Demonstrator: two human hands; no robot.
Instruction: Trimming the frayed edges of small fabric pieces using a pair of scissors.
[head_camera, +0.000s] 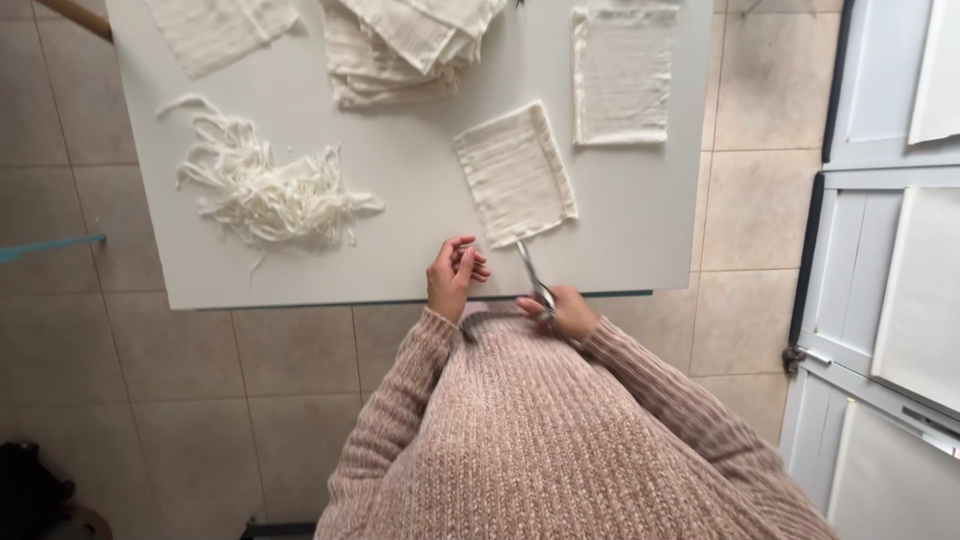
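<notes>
My right hand grips a pair of metal scissors at the near edge of the white table, blades pointing toward a small cream cloth pouch lying flat just beyond. My left hand hovers beside the scissors with its fingers pinched together; whether a thread is between them is too fine to see. Both arms wear a pink knit sweater.
A tangle of cream cords lies at the table's left. A stack of folded cream cloths sits at the back, with single flat cloth pieces at the back right and back left. Tiled floor surrounds the table; white panelled doors stand on the right.
</notes>
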